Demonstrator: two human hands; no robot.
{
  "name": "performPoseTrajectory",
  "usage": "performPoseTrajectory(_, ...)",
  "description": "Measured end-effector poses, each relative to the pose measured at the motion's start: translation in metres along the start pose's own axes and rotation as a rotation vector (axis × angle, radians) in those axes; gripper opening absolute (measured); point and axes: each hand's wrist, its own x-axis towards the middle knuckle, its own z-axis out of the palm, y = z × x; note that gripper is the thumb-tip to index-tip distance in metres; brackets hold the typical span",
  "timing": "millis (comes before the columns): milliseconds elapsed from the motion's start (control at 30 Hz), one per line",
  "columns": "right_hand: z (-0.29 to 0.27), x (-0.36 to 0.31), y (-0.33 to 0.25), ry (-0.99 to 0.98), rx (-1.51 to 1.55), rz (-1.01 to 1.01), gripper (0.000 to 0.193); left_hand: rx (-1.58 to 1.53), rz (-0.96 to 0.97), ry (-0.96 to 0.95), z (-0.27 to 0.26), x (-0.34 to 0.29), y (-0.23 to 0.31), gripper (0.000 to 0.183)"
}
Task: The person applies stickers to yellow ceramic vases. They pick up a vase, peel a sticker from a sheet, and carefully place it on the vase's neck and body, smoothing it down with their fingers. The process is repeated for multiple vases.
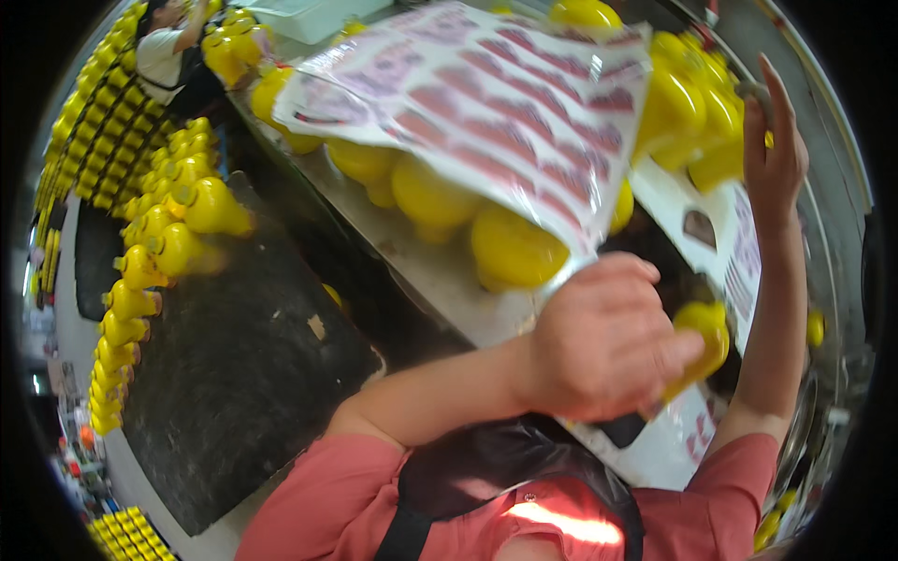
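Observation:
My left hand (608, 341) is closed, its back toward me and slightly blurred; whatever its fingers hold is hidden. Just right of its thumb is a glossy yellow rounded piece (702, 341), partly covered by the hand. My right hand (778, 154) is raised at the far right with fingers stretched out, beside a cluster of shiny yellow pieces (673, 98). A white sheet with rows of red and purple printed shapes (496, 103) lies over several yellow pieces (435, 196); its near corner comes down close to my left hand.
A dark board (243, 374) at left carries a row of yellow bulbous pieces (178, 224). More stand stacked on racks (94, 140) behind. Another person (173, 51) works at the far left. A pale tub (309, 17) stands at the back. A second printed sheet (678, 210) lies under my right arm.

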Motion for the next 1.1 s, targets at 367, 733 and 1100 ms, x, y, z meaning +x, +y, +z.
performPoseTrajectory(367,-0.195,-0.130,-0.115,-0.122,-0.033,0.526,0.051,0.108,-0.441,-0.297,0.016,-0.143,0.046,0.018)
performPoseTrajectory(733,-0.246,-0.248,-0.202,-0.478,0.005,1.079,0.048,0.021,-0.433,-0.516,0.022,-0.139,0.061,0.030)
performPoseTrajectory(1100,-0.226,-0.254,-0.212,-0.324,0.428,1.439,0.047,-0.187,-0.582,-0.530,0.067,-0.128,0.068,0.050)
